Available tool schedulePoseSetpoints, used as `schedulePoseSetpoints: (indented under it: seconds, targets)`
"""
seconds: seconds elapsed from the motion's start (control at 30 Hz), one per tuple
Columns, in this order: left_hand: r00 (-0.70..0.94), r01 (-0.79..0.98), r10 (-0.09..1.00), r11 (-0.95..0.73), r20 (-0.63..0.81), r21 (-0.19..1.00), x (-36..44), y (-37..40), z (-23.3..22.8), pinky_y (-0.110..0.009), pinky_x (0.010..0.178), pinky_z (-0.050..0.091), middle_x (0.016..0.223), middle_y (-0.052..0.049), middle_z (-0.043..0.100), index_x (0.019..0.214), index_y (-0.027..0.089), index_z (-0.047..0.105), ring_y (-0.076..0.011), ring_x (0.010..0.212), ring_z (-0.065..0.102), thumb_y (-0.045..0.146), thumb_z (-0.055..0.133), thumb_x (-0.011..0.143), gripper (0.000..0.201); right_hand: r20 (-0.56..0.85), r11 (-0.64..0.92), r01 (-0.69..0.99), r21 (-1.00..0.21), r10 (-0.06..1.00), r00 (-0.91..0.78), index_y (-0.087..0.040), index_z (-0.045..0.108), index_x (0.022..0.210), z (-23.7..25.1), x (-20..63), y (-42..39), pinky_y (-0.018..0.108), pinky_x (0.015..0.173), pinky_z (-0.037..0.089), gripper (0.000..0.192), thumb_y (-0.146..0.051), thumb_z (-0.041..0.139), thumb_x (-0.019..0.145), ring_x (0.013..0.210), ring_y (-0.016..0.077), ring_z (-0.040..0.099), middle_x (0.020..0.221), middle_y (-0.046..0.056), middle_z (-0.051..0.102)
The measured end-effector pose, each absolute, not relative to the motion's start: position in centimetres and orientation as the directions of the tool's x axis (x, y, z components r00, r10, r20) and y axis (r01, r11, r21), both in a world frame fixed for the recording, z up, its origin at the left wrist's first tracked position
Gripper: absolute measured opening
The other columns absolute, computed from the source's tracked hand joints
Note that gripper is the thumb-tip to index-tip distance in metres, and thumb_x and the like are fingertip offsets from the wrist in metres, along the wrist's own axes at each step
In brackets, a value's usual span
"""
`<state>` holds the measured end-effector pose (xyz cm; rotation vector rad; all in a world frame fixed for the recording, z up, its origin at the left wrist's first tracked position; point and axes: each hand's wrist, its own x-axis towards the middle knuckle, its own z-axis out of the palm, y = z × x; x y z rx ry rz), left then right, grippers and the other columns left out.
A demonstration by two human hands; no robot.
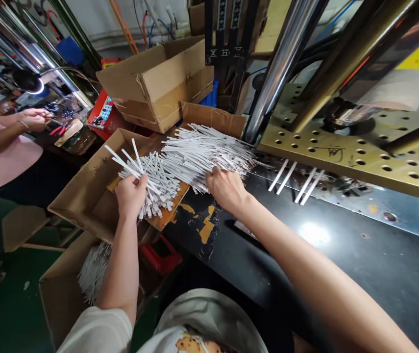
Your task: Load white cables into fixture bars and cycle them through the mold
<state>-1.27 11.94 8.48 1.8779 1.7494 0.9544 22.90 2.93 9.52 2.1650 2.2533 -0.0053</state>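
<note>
My left hand (pixel 131 196) is closed around a few thin white strips (pixel 119 159), which stick out up and to the left from the fingers. It is beside a tangled heap of similar strips (pixel 160 184) at the left end of the bench. My right hand (pixel 227 189) is at the near edge of a wider pile of strips (pixel 204 149), its fingers curled against the strip ends. What those fingers pinch is hidden. Several separate strips (pixel 285 177) lie side by side under the press, to the right of the pile.
The press's drilled brass-coloured plate (pixel 341 152) and steel column (pixel 279 68) stand over the black bench (pixel 209 250). Cardboard boxes stand at the back (pixel 178 81) and left (pixel 80 181); a lower box (pixel 57 289) holds more strips. A co-worker's hands (pixel 35 119) are at the far left.
</note>
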Motion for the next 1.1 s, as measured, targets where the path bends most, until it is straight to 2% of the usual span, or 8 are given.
schedulePoseSetpoints:
  seconds: [0.1,0.2,0.3,0.37,0.47,0.77,0.93,1.1]
  targets:
    - [0.017,0.889,0.942,-0.167,0.334,0.427,-1.2,12.8,8.8,-0.037,0.078,0.051,0.084,-0.013,0.066,0.089,0.013,0.066,-0.0277,0.083,0.064,0.047,0.062,0.083,0.035,-0.049,-0.028,0.999,-0.04,0.998,0.026,-0.012,0.07,0.1,9.9,24.4,2.2,0.028,0.058,0.04,0.028,-0.004,0.045,0.091,0.08,0.0262,0.069,0.097,0.017,0.068]
    - [0.016,0.849,0.864,-0.277,0.503,0.449,0.8,10.2,8.4,-0.043,0.087,0.052,0.112,-0.022,0.061,0.12,0.006,0.059,-0.0305,0.097,0.063,0.047,0.064,0.082,0.055,-0.024,-0.147,0.979,-0.144,0.989,0.145,-0.013,0.072,0.081,10.5,26.5,-0.4,0.028,0.058,0.037,0.025,-0.006,0.049,0.089,0.072,0.0238,0.067,0.081,0.012,0.069]
    - [0.35,0.549,0.919,-0.36,0.184,0.754,4.1,5.1,7.4,-0.031,0.071,0.055,0.088,-0.011,0.067,0.106,0.012,0.067,-0.0196,0.075,0.064,0.05,0.058,0.089,0.042,0.086,-0.152,0.897,-0.416,0.975,0.206,-0.016,0.073,0.076,10.3,27.9,-4.6,0.028,0.058,0.04,0.026,-0.013,0.052,0.091,0.067,0.0204,0.065,0.073,0.008,0.068]
    - [0.627,0.317,0.768,-0.097,-0.132,0.943,6.7,1.5,6.4,-0.024,0.054,0.052,0.077,-0.007,0.068,0.102,0.013,0.069,-0.015,0.062,0.062,0.057,0.057,0.09,0.046,0.14,-0.09,0.791,-0.605,0.966,0.217,-0.018,0.076,0.084,9.8,27.6,-7.9,0.027,0.059,0.043,0.024,-0.018,0.054,0.093,0.065,0.0177,0.064,0.074,0.005,0.069]
    - [0.738,0.152,0.617,0.243,-0.274,0.958,10.2,-2.6,4.9,-0.021,0.049,0.053,0.077,-0.008,0.069,0.098,0.011,0.07,-0.0142,0.061,0.064,0.061,0.062,0.087,0.052,0.146,-0.054,0.655,-0.754,0.958,0.248,-0.021,0.078,0.095,8.8,26.0,-12.2,0.026,0.063,0.048,0.026,-0.019,0.052,0.097,0.067,0.0159,0.064,0.076,0.004,0.069]
    - [0.756,0.141,0.58,0.308,-0.303,0.941,13.3,-4.5,4.3,-0.025,0.061,0.063,0.078,-0.008,0.076,0.086,0.014,0.078,-0.0179,0.067,0.073,0.041,0.085,0.073,0.031,0.236,-0.305,0.735,-0.605,0.813,0.532,-0.019,0.076,0.107,5.5,27.8,-19.4,0.026,0.059,0.045,0.026,-0.017,0.051,0.098,0.065,0.0163,0.058,0.078,0.005,0.061]
    - [0.754,-0.068,0.644,-0.114,0.126,0.991,12.9,-2.2,4.4,-0.027,0.078,0.062,0.091,-0.003,0.077,0.085,0.021,0.077,-0.0173,0.083,0.075,0.022,0.08,0.08,0.006,0.231,-0.44,0.793,-0.422,0.793,0.563,-0.02,0.072,0.095,4.8,29.6,-23.3,0.026,0.06,0.045,0.024,-0.019,0.048,0.101,0.067,0.0167,0.059,0.077,0.004,0.063]
    - [0.837,-0.186,0.258,-0.696,0.483,0.694,13.9,-1.1,3.6,-0.027,0.086,0.06,0.096,-0.004,0.077,0.099,0.021,0.076,-0.0162,0.091,0.074,0.016,0.068,0.09,0.013,0.441,-0.28,0.769,-0.574,0.686,0.579,-0.023,0.066,0.097,3.2,27.2,-22.8,0.032,0.081,0.054,0.018,-0.016,0.05,0.101,0.084,0.0185,0.07,0.092,0.004,0.075]
